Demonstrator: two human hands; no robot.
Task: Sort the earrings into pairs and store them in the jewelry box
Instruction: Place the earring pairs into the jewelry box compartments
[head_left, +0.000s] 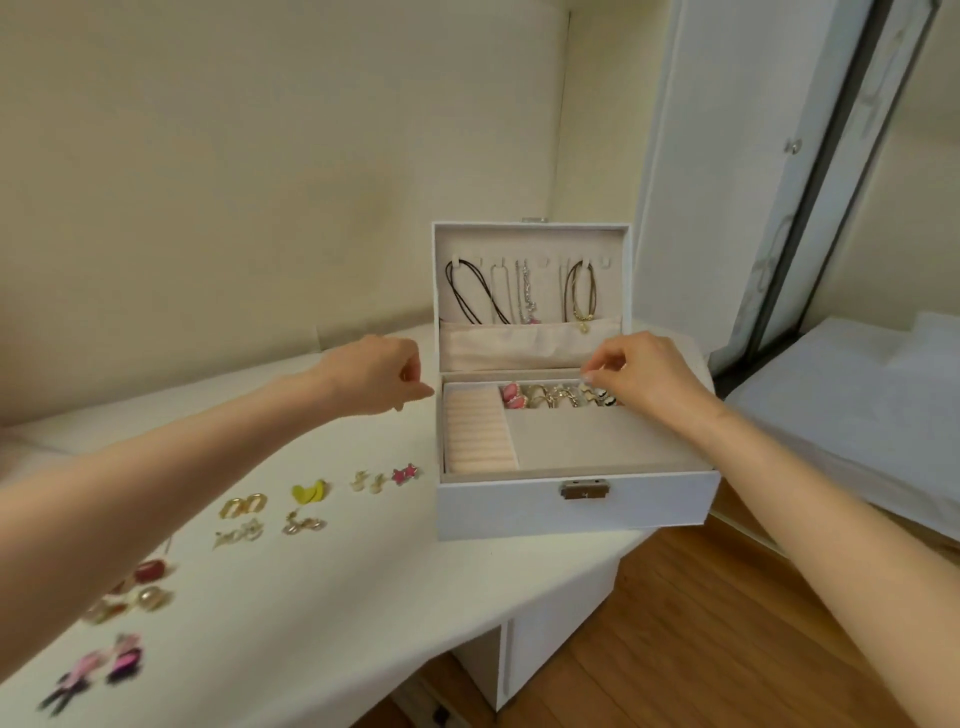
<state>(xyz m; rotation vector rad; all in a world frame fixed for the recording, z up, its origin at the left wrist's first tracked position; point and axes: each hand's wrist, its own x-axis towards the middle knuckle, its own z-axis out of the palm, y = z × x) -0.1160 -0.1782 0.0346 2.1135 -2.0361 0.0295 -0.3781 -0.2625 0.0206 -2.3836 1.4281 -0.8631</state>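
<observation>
Hovering over the open white rectangular jewelry box (571, 506), your right hand (644, 374) pinches thumb and forefinger together above the back compartment. Pink, gold and striped earrings (556, 397) sit there in a row; whether you grip one cannot be told. Cord and chain necklaces (524, 291) hang in the upright lid. Your left hand (379, 371), just left of the box, has curled fingers with an unidentifiable gold glint among them. More paired earrings (306, 493) lie on the white tabletop (337, 597).

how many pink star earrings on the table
2 pink star earrings, side by side on the table, just left of the jewelry box's front corner; others may hide inside it.
</observation>
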